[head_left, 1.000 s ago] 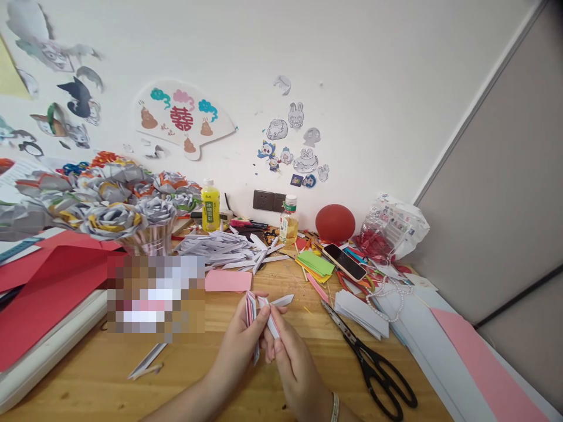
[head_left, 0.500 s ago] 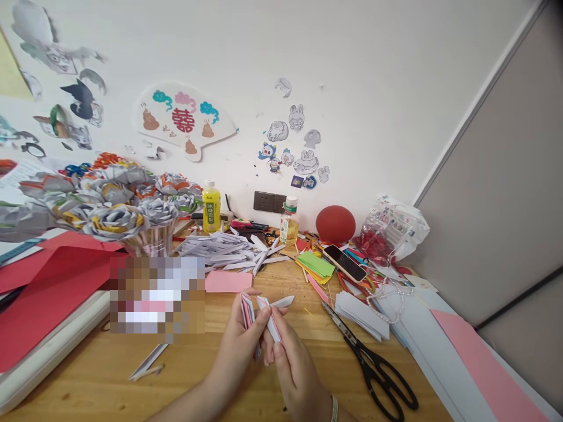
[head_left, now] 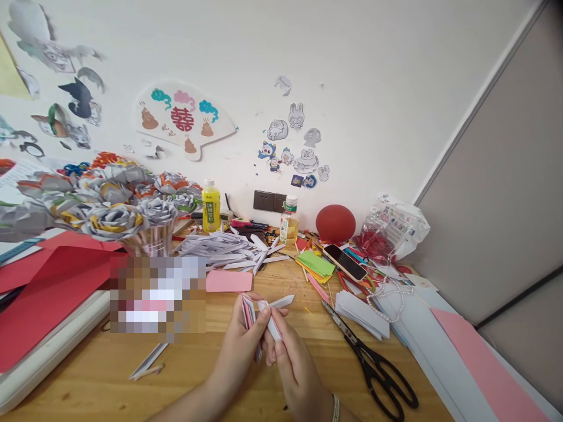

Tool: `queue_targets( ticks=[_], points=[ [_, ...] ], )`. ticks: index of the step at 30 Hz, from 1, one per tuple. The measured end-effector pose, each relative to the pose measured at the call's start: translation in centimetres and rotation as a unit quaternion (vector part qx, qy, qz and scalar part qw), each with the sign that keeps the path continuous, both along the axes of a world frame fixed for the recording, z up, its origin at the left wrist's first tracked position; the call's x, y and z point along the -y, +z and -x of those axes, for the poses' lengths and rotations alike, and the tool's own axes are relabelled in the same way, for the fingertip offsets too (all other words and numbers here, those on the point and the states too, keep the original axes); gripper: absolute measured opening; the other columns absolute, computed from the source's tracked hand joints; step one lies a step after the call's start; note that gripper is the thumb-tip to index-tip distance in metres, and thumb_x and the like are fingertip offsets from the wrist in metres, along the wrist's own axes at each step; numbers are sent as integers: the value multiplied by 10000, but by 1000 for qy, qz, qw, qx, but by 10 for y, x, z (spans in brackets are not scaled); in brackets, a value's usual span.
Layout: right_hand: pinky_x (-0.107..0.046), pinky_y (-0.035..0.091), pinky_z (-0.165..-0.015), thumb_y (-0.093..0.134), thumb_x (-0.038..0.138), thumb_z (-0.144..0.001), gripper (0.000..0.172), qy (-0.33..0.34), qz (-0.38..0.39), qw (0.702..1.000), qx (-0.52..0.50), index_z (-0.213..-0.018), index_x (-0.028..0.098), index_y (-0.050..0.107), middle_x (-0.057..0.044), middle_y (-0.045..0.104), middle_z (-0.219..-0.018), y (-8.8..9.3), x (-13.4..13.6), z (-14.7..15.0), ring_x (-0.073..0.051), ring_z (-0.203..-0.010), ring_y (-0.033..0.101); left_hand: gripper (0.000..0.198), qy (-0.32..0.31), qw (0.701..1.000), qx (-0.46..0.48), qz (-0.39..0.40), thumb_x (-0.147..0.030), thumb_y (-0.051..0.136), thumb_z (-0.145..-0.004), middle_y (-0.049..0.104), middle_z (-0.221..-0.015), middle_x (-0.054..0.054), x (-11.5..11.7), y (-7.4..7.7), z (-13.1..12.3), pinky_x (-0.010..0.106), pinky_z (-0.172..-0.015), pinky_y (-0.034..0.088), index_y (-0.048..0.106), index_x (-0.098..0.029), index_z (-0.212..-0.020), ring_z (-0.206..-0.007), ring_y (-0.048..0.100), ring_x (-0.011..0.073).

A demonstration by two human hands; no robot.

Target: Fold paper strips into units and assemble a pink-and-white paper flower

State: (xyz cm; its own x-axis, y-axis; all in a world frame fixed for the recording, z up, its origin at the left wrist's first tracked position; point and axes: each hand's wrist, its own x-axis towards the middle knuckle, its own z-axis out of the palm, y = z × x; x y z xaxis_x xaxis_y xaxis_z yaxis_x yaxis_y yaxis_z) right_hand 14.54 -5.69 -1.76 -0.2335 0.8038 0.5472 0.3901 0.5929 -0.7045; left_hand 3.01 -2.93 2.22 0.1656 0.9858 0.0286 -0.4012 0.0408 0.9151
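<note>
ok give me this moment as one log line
left hand, right hand: holding folded pink-and-white paper | scissors: on table, right of hands | pink card: beyond hands

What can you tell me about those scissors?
The scissors have metallic-looking blades and black handles, perhaps plastic, forming two loops. They lie on the wooden tabletop right of the person's right hand, blades closed or nearly so, tips pointing away from the person. No hand touches them; contact with the nearby pink strip is unclear.

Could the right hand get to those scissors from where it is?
Probably yes: the scissors lie just right of the right hand, and nothing seems to block the way. It holds folded paper, though, so it may need to loosen its grip first.
</note>
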Motion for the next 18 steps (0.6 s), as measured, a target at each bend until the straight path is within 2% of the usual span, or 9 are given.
queue_targets(
  ticks=[4,6,9,11,15,18],
  points=[
    [-295,346,-1040,315,202,-945,468,16,-4,1000,5,-1399,287,237,-20,383,-1405,6,-2,-4,-165,-1280,362,343,-17,1000,3,-14,-441,605,-756,550,-423,-111,-2,4,3,157,-312,339,348,-245,-868,-269,455,90],
    [-301,374,-1013,358,205,-929,475,5,-5,1000,0,-1390,265,264,-46,432,-1368,8,-2,-6,-179,-1233,427,322,-6,1000,2,-26,-427,601,-765,525,-390,-115,-6,7,6,154,-331,347,361,-237,-865,-279,454,87],
    [-249,500,-805,414,204,-897,439,-38,3,999,-26,-1333,221,366,-59,636,-1061,10,-3,-7,-161,-918,617,349,47,998,10,-28,-398,647,-729,623,-560,-78,-14,10,12,160,-345,375,370,-231,-862,-316,485,71],
    [-223,508,-675,434,192,-877,384,-48,1,998,-27,-1261,211,456,-33,657,-879,11,-3,-7,-142,-738,618,371,71,997,14,-20,-391,674,-702,637,-617,-68,-18,11,14,157,-346,377,378,-227,-853,-335,497,66],
    [-238,486,-685,442,173,-864,340,-46,-8,999,-8,-1186,228,537,-47,655,-955,12,-5,-5,-153,-784,604,352,61,998,11,-18,-408,656,-716,568,-498,-99,-17,11,14,162,-364,393,384,-223,-839,-334,489,75],
    [-239,477,-650,464,188,-850,339,-71,17,997,-33,-1180,211,538,-55,656,-935,14,-6,-3,-151,-734,595,349,56,998,-1,-27,-415,641,-727,542,-467,-111,-13,12,12,161,-353,384,372,-228,-846,-318,477,77]
  ],
)
